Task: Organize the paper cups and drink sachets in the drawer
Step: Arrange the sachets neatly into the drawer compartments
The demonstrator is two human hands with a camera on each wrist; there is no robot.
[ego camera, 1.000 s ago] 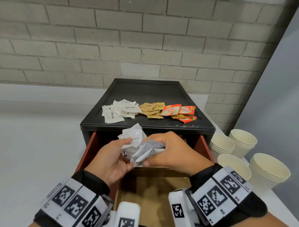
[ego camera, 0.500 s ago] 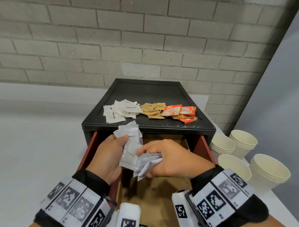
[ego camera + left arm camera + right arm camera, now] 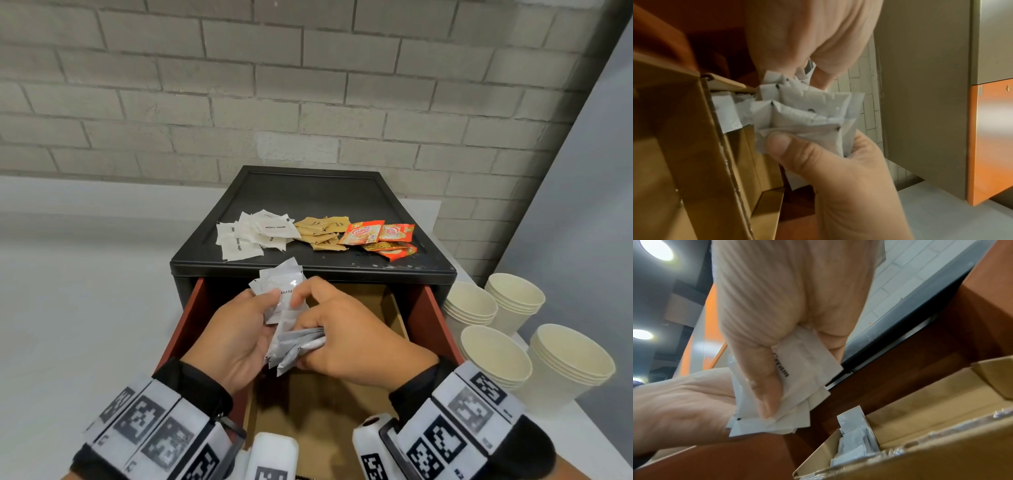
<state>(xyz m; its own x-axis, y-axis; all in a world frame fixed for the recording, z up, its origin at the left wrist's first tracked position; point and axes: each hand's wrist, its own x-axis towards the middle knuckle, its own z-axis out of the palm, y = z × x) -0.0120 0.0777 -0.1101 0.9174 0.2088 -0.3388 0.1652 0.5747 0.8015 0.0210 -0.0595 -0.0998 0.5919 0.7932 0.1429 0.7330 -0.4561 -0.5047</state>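
Head view: white sachets (image 3: 284, 308) being gripped by left hand (image 3: 236, 337) and right hand (image 3: 346, 339) above open drawer (image 3: 430, 318). White, brown, orange sachet piles (image 3: 318, 234) lying unsorted on cabinet top (image 3: 308, 192); cups (image 3: 496, 356) standing stacked outside, right of the cabinet.

Left wrist view: bundle (image 3: 807, 116) being pinched under thumb, beside cardboard divider (image 3: 694, 146).

Right wrist view: some sachets (image 3: 855, 443) already lying in divider compartment (image 3: 931, 410). Task judged early; most left.

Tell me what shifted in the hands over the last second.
The left hand raised its white cream sachets upright from the crumpled shared bundle; the right hand kept a lower grey bunch, thumb and forefinger reaching up. Cabinet-top sachets and paper cups unchanged.
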